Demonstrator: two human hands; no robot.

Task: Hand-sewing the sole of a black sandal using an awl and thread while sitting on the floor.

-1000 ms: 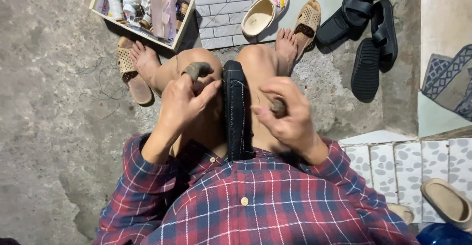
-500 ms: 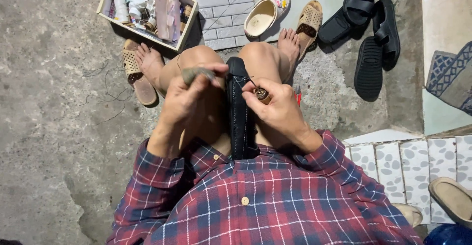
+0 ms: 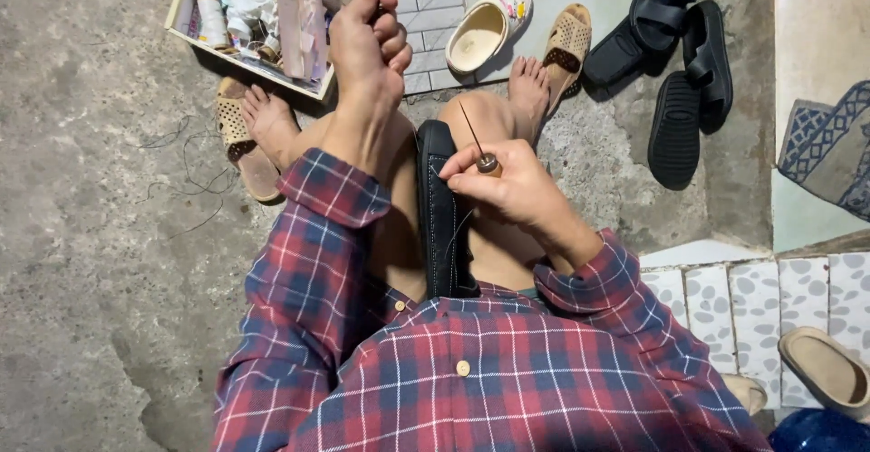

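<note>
A black shoe (image 3: 441, 216) stands on edge, clamped between my knees. My right hand (image 3: 507, 184) rests beside it, gripping a stitching awl (image 3: 478, 144) whose thin needle points up and away from me. A pale thread (image 3: 458, 230) runs along the shoe's side below that hand. My left hand (image 3: 367, 39) is raised far forward, fingers closed on a small dark object, pulled away from the shoe. I cannot see the thread reaching that hand.
A wooden box of supplies (image 3: 256, 15) sits ahead on the left. My bare feet rest on tan sandals (image 3: 237, 135). A cream clog (image 3: 489, 24), black sandals (image 3: 675, 62) and beige slippers (image 3: 829, 370) lie around. Loose thread (image 3: 195, 180) litters the concrete.
My left hand has swung up and forward, away from the shoe's top. My right hand now holds the awl upright beside the shoe, lower than before.
</note>
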